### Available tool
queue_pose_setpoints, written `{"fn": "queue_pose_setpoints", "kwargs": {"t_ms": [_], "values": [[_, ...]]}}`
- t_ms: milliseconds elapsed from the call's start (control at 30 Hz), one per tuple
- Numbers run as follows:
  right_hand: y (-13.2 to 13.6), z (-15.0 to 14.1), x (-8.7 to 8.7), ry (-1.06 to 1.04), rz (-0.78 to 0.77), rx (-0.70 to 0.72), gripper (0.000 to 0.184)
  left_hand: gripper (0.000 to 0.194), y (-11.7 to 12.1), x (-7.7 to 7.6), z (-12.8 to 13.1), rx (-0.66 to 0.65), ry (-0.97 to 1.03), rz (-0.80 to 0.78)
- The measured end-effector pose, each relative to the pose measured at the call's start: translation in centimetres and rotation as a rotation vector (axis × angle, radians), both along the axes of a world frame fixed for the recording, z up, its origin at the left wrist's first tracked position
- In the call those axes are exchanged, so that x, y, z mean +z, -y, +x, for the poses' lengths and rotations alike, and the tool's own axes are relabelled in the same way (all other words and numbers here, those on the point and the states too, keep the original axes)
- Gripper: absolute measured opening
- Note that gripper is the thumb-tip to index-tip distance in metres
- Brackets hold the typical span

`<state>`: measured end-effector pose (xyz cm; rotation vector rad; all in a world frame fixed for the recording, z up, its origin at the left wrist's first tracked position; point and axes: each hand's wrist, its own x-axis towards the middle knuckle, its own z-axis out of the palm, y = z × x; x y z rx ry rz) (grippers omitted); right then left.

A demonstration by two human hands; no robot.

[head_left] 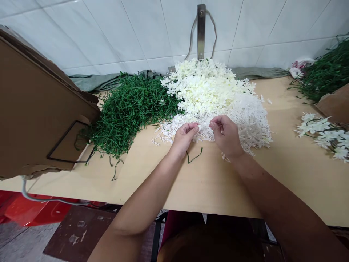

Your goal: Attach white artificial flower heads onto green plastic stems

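Note:
My left hand (184,136) is closed in a pinch, with a small white flower piece (200,128) at its thumb and fingertips. Just right of it, my right hand (225,134) is also pinched; what lies between its fingertips is too small to make out. Below my left hand shows a thin green stem (195,157); whether it is held or lies on the table I cannot tell. Behind both hands spreads a pile of white stamen-like pieces (251,118), with a heap of pale artificial flowers (204,89) beyond it. To their left is a mound of green plastic stems (136,103).
A tall cardboard box (40,105) stands at the left of the wooden table (212,189). On the right are finished-looking white flower sprays (324,134), more green stems (327,72) and a cardboard piece (336,103). A metal bracket (201,32) is against the tiled wall.

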<state>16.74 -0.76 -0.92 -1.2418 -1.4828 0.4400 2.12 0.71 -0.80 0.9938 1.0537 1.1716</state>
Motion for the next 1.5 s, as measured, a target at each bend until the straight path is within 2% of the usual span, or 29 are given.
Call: {"fn": "queue_pose_setpoints", "kwargs": {"t_ms": [67,133,267,400,533,767,1000,1100,1500], "values": [[0.4,-0.3,0.2,0.108,0.074,-0.001,0.01,0.019,-0.1,0.2,-0.1,0.042,0.014,-0.004],[0.7,-0.5,0.3,0.206,0.15,0.003,0.012,0.019,-0.1,0.4,-0.2,0.05,0.062,-0.077],[0.8,-0.7,0.4,0.305,0.26,-0.009,0.012,0.02,0.1,0.8,-0.1,-0.023,0.191,-0.247],[0.8,-0.8,0.4,0.351,0.263,-0.016,0.012,0.022,0.4,0.9,0.1,-0.096,0.213,-0.299],[0.8,-0.8,0.4,0.385,0.219,-0.032,0.012,0.026,0.3,0.5,0.1,-0.127,0.177,-0.249],[0.7,-0.8,0.1,0.354,0.23,-0.032,0.009,0.026,0.5,0.2,0.2,-0.179,0.081,-0.104],[0.5,-0.7,-0.2,0.186,0.209,0.037,0.008,0.02,0.7,0.7,0.4,-0.137,0.033,-0.042],[0.5,-0.8,-0.2,0.176,0.202,0.061,0.008,0.02,0.6,0.6,0.3,-0.114,0.017,-0.041],[0.2,-0.8,-0.7,0.343,0.374,-0.011,0.012,0.018,0.2,0.2,0.2,-0.135,0.003,-0.021]]}}
